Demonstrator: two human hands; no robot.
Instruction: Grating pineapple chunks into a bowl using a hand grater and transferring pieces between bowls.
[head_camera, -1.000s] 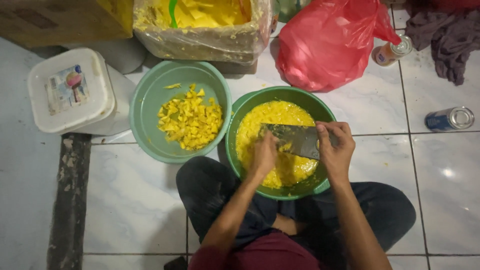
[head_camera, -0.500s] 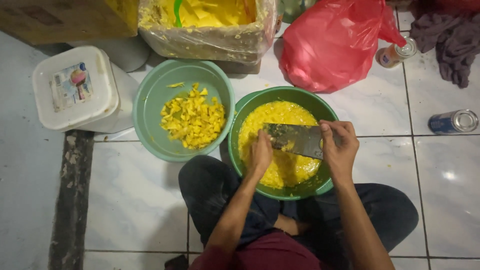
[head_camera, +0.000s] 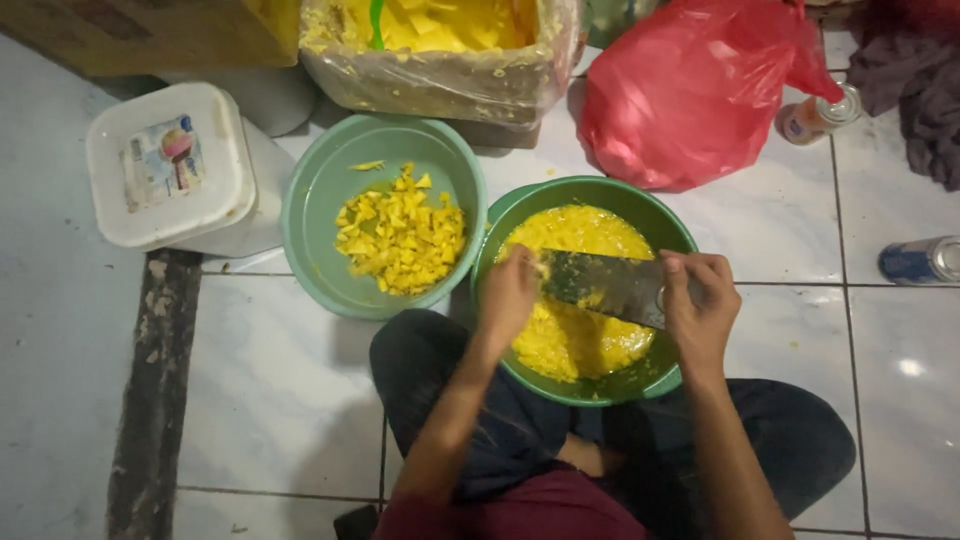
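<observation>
Holding a cleaver (head_camera: 608, 287) flat over the dark green bowl (head_camera: 672, 232), I have its broad blade lying almost level, long axis running left to right across the bowl, tip end toward my left hand (head_camera: 508, 296) and handle end inside my right hand (head_camera: 698, 305). My right fingers (head_camera: 690, 268) are clenched round the handle. My left fingers are curled down onto the blade's far end, pressing it; how tightly they grip I cannot tell. Under the blade sits a mound of finely chopped yellow food (head_camera: 575, 335). Touching that bowl on its left is a lighter green bowl (head_camera: 320, 200) with coarser yellow chunks (head_camera: 400, 238). Further left stands a square white tub (head_camera: 165, 165), its lid carrying a small colourful label. Beyond the bowls are a plastic-lined box (head_camera: 440, 85) of yellow pieces and a knotted red bag (head_camera: 690, 95). A blue can (head_camera: 920, 261) lies on its side on the white tiles, well to the right.
</observation>
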